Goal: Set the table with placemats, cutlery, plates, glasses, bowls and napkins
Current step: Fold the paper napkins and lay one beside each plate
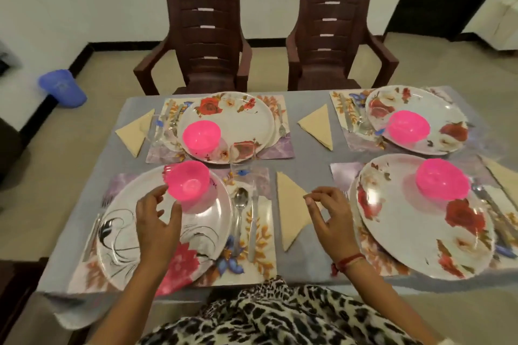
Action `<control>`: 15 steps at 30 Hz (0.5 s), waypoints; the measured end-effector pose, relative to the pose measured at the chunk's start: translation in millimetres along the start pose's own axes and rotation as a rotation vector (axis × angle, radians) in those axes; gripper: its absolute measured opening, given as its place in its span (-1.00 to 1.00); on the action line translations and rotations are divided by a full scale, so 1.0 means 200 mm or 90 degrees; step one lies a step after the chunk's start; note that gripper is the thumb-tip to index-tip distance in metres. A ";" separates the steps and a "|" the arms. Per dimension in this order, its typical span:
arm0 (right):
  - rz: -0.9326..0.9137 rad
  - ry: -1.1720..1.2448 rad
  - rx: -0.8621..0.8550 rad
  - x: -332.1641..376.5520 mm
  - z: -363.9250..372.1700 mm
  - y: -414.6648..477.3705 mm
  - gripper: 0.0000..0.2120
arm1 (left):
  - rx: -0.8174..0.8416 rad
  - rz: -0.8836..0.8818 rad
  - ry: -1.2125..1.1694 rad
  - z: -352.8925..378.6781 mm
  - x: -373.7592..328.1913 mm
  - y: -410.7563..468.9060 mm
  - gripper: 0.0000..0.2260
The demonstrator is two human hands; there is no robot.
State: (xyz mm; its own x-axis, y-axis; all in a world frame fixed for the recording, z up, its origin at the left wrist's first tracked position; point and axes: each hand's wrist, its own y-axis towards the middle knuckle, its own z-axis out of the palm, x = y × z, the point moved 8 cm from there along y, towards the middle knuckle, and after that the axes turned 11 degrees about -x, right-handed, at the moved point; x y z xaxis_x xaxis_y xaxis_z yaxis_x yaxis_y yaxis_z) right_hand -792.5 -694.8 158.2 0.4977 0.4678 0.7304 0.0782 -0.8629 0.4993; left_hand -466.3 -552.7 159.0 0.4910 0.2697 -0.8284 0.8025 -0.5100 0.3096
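Four translucent pink plastic bowls point(188, 183) sit on glossy round floral plates point(126, 221) over a smooth grey tablecloth point(308, 260). Your left hand point(158, 224) is spread wide just beside the near-left bowl. Your right hand point(330, 218) is loosely curled and empty, at the corner of the folded beige triangular napkin point(290, 210). The clear glass point(243, 173) is barely discernible, and the frame edge cuts off the rightmost napkin point(504, 179).

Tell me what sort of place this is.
Most likely a dining room in a home. A table under a grey cloth holds four settings of floral plates and pink plastic bowls, two dark brown plastic armchairs face it, and a blue plastic bin sits on the floor.
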 end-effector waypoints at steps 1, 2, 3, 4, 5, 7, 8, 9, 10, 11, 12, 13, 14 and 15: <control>-0.007 0.019 0.019 -0.02 -0.02 0.01 -0.70 | -0.016 0.004 0.009 0.00 -0.04 -0.06 -0.68; -0.017 0.033 0.041 -0.04 -0.03 0.02 -0.73 | -0.031 0.002 0.018 0.00 -0.07 -0.11 -0.68; -0.022 0.050 0.071 -0.05 -0.02 0.02 -0.75 | -0.046 -0.015 0.030 -0.01 -0.09 -0.17 -0.68; -0.024 0.064 0.101 -0.06 -0.02 0.01 -0.76 | -0.061 -0.042 0.041 -0.02 -0.09 -0.23 -0.68; -0.028 0.076 0.122 -0.07 -0.01 0.00 -0.75 | -0.073 -0.076 0.051 -0.03 -0.08 -0.28 -0.68; -0.050 0.106 0.159 -0.06 0.00 -0.04 -0.71 | -0.108 -0.139 0.057 -0.08 -0.06 -0.39 -0.67; -0.060 0.123 0.175 -0.06 0.01 -0.06 -0.69 | -0.120 -0.153 0.061 -0.11 -0.04 -0.45 -0.66; -0.067 0.135 0.190 -0.05 0.02 -0.08 -0.68 | -0.122 -0.160 0.070 -0.14 -0.03 -0.50 -0.65; -0.070 0.143 0.203 -0.04 0.02 -0.11 -0.68 | -0.121 -0.163 0.080 -0.17 -0.02 -0.54 -0.65; -0.069 0.156 0.218 -0.02 0.03 -0.14 -0.67 | -0.128 -0.163 0.089 -0.21 0.00 -0.59 -0.64; -0.065 0.169 0.228 -0.01 0.04 -0.17 -0.66 | -0.137 -0.161 0.096 -0.25 0.00 -0.63 -0.64; -0.062 0.179 0.237 0.01 0.04 -0.21 -0.66 | -0.148 -0.158 0.102 -0.29 0.01 -0.68 -0.65; -0.059 0.185 0.243 0.02 0.04 -0.24 -0.67 | -0.160 -0.151 0.107 -0.33 0.00 -0.73 -0.66; -0.057 0.188 0.250 0.03 0.04 -0.27 -0.68 | -0.173 -0.145 0.110 -0.36 0.01 -0.76 -0.68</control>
State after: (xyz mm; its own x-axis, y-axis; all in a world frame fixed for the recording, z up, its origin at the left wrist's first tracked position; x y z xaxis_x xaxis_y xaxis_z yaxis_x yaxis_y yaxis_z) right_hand -787.5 -646.3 131.9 0.2128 0.5293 0.8213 0.4567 -0.7970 0.3953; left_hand -563.9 -415.3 144.2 0.3217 0.4963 -0.8063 0.9464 -0.1930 0.2588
